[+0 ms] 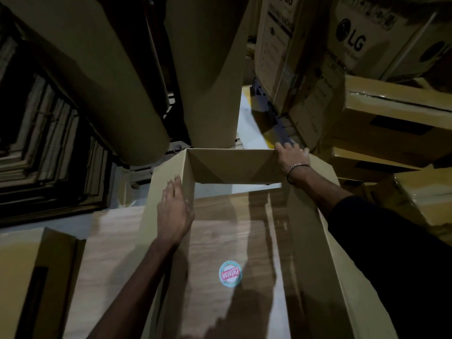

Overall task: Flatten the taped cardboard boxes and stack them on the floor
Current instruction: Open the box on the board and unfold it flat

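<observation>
Cardboard is light and stiff, so this open box point(234, 167), standing on a flat sheet with a round sticker point(230, 274) near the big paper rolls point(208, 69), should fold easily at its corners. My left hand point(175, 211) lies flat with straight fingers on the left wall, and my right hand point(291, 156) curls over the far right corner. I think pushing the walls sideways will squash it flat.

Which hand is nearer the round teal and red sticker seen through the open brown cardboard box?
Left. The left hand lies flat on the box's left wall, just above the sticker. The right hand grips the far right corner, farther away.
</observation>
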Action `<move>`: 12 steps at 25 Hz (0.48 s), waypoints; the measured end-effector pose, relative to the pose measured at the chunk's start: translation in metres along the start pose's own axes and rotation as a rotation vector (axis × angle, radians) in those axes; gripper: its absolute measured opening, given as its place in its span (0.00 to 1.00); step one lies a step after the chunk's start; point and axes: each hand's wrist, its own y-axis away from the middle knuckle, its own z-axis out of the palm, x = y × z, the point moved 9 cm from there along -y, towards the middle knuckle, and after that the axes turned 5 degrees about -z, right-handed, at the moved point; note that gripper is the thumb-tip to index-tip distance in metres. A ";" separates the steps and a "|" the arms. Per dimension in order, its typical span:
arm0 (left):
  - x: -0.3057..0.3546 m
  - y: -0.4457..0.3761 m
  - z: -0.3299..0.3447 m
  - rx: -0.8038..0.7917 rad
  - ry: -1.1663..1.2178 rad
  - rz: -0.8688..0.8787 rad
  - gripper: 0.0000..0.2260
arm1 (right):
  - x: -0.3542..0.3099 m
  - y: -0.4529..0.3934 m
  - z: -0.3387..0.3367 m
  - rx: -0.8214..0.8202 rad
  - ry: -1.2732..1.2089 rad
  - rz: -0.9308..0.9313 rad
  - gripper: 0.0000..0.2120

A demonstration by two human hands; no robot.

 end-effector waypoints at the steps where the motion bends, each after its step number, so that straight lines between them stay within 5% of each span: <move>1: -0.006 0.014 -0.002 -0.007 0.015 -0.017 0.35 | -0.002 0.009 -0.001 -0.007 -0.023 0.000 0.20; 5: -0.034 0.081 -0.004 -0.053 0.098 -0.084 0.38 | -0.030 0.083 0.001 -0.033 -0.139 -0.052 0.41; 12: -0.077 0.236 -0.012 0.004 0.132 -0.143 0.41 | -0.043 0.326 0.042 0.072 -0.440 0.007 0.38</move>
